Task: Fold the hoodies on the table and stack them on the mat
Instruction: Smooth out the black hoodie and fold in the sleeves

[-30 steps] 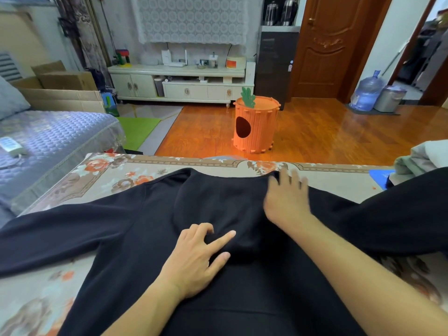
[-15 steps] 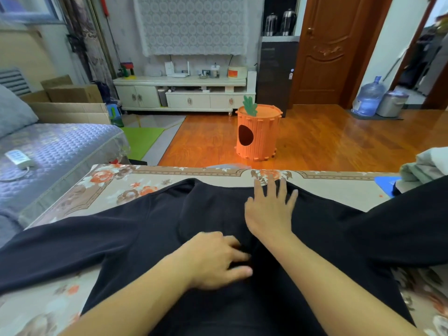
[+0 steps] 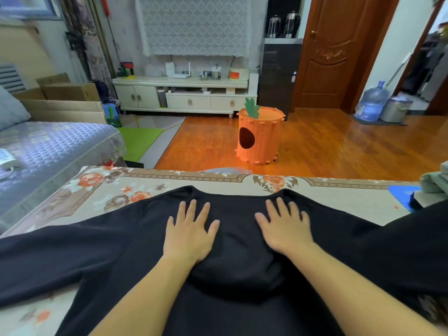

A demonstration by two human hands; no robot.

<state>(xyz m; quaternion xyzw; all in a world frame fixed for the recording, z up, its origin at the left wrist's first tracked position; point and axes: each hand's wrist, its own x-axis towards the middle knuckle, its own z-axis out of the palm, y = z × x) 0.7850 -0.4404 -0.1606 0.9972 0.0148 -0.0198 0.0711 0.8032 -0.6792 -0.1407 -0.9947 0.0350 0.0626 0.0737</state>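
Black hoodie [image 3: 230, 275] spread flat across table [image 3: 218, 184] with floral cloth, sleeves stretched out left and right, neckline toward far edge. Left hand [image 3: 190, 232] palm-down on left upper part of hoodie, fingers straight and splayed, grip wide, nothing pinched. Right hand [image 3: 284, 227] likewise flat on right upper part, fingers fanned, slightly blurred, grip wide and holding nothing. Hands near each other, apart, dark fabric between. Blue mat [image 3: 402, 192] at far right edge of table, partly hidden, with pale folded garments [image 3: 434, 181] just beside or on it; cannot tell which. Beyond table: orange carrot-shaped stool [image 3: 260, 135] on wooden floor, white TV cabinet [image 3: 184, 98] against wall, water jug [image 3: 371, 103] by door.
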